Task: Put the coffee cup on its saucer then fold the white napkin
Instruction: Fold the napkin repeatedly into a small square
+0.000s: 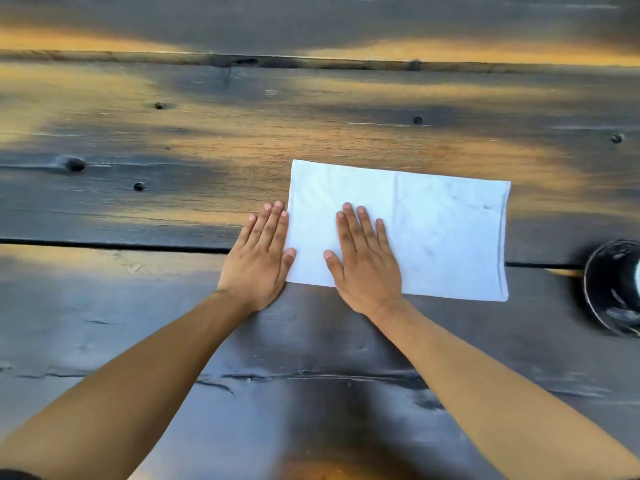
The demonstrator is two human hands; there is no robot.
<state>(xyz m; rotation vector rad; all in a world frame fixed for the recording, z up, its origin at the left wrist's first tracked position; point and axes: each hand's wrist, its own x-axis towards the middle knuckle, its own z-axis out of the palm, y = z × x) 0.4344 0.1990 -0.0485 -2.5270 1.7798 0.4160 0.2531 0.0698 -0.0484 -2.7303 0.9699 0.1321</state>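
The white napkin (440,230) lies flat on the dark wooden table as a wide rectangle, with a faint crease down its middle. My right hand (363,261) presses flat on its left part, fingers straight. My left hand (259,258) lies flat on the table along the napkin's left edge, with the thumb touching the cloth. At the right edge of the view, a dark round saucer (602,289) shows only in part. A sliver of white at its right side may be the cup, but I cannot tell.
The table (207,140) is made of dark planks with gaps and knots, and warm light reflects off it. Bare wood stretches behind and left of the napkin.
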